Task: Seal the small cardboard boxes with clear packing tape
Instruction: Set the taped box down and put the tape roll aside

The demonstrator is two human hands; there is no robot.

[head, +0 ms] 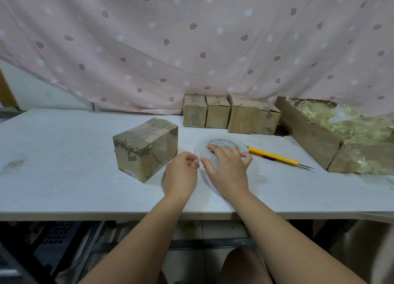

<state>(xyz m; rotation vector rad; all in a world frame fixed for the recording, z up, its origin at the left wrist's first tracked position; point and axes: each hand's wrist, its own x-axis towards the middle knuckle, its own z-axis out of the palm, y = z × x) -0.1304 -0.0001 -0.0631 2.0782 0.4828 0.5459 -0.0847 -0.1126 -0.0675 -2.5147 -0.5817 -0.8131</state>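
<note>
A roll of clear packing tape (221,141) lies flat on the white table (64,155). My right hand (228,168) covers its near half, the thumb at the left rim and the fingers curled over the right rim. Beside the roll's left edge, my left hand (181,172) has its fingers curled and its thumb and forefinger pressed together; I cannot see any tape between them. A small worn cardboard box (147,148) with patches of tape stands just left of both hands. Several more small boxes (231,113) stand in a row at the back.
A yellow utility knife (275,156) lies right of the roll, blade out and pointing right. A large open carton (307,132) of pale shredded filler sits at the far right. A pink patterned curtain (191,44) hangs behind the table.
</note>
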